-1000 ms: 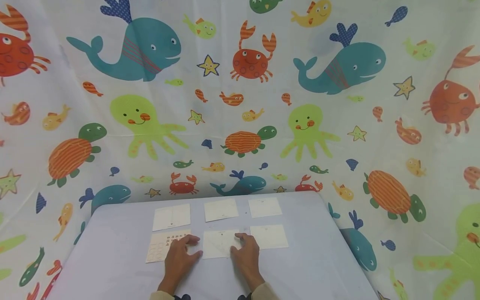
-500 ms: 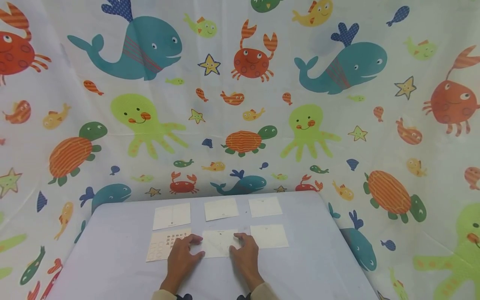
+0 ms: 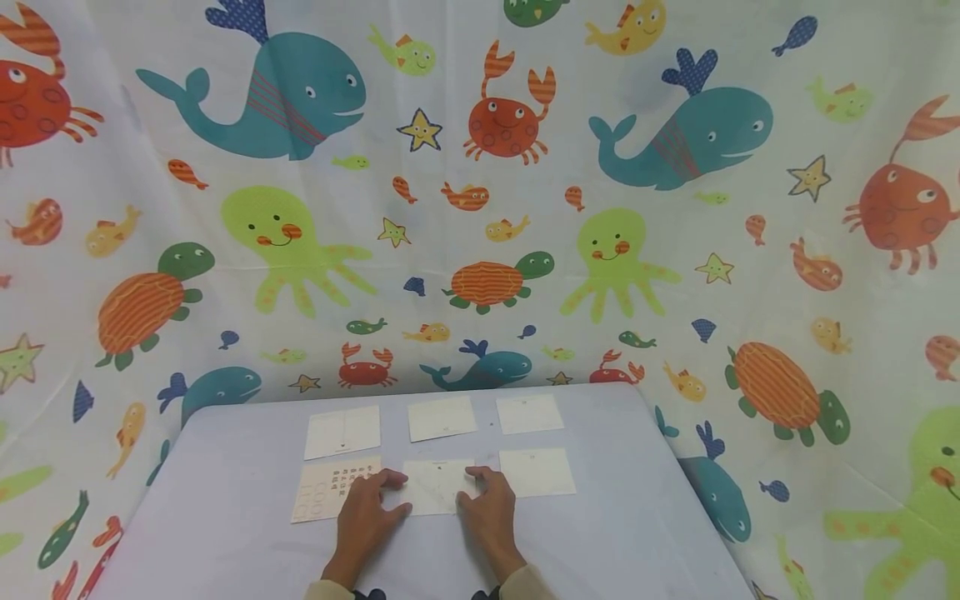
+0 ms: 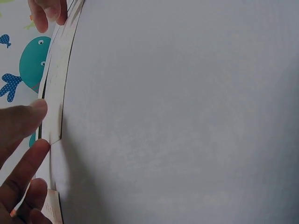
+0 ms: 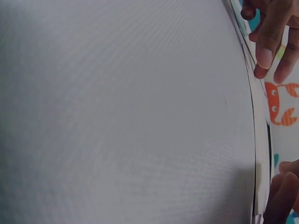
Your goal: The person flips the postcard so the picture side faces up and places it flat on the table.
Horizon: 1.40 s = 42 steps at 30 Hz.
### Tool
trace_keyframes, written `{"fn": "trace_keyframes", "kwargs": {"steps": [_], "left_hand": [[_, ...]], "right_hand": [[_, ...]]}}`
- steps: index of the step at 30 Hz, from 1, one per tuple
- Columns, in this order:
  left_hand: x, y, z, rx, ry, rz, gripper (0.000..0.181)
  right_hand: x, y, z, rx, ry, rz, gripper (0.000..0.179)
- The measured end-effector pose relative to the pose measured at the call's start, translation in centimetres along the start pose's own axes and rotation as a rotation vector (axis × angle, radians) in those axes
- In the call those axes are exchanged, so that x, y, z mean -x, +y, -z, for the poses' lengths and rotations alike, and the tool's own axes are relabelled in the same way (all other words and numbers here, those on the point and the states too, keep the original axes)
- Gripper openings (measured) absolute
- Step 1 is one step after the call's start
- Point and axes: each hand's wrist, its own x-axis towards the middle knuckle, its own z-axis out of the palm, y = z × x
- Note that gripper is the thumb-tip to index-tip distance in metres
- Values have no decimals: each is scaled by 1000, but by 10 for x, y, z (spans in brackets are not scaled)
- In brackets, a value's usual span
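A pale card point(image 3: 433, 492) lies flat in the middle of the front row, between my two hands. My left hand point(image 3: 363, 521) is at its left edge, thumb and index finger spread apart in a C shape, fingertips right at the edge. My right hand point(image 3: 491, 512) mirrors it at the right edge. In the left wrist view the left thumb point(image 4: 32, 114) and index finger stand apart by the card's corner. Partly under the left hand in the head view is a card point(image 3: 318, 492) with dark printed characters and pale outlined shapes.
A plain card point(image 3: 538, 473) lies right of the right hand. Behind, a back row holds a left card point(image 3: 345, 433), a middle card point(image 3: 442, 418) and a right card point(image 3: 529, 414). All rest on a white-covered table point(image 3: 622, 517), before a sea-animal curtain point(image 3: 420, 292).
My left hand has shifted slightly right, showing more of the printed card. My right hand and the middle card have slid slightly left.
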Motion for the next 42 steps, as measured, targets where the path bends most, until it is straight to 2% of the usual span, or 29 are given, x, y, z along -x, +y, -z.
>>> {"fn": "trace_keyframes", "kwargs": {"steps": [9,15,22,28,35,42], "left_hand": [[0,1,1,-13,0,-12,40],[2,1,2,-20,6,-13,41],[2,1,2,-17,2,-13,42],[2,1,2,-30,-3,-12,42],[2,1,2,-35,0,-9,42],[2,1,4,-15,-7,-4,33]], "right_hand": [[-2,-3,4,-37,24,-48,36],[-4,0,6,-42,54,-45,30],[-7,6,7,-167,17,-101,25],[-9,9,7,-173,11,-133,23],[-12,11,7,-162,-37,-188,17],[-14,14,9,-216,-34,-205,18]]}}
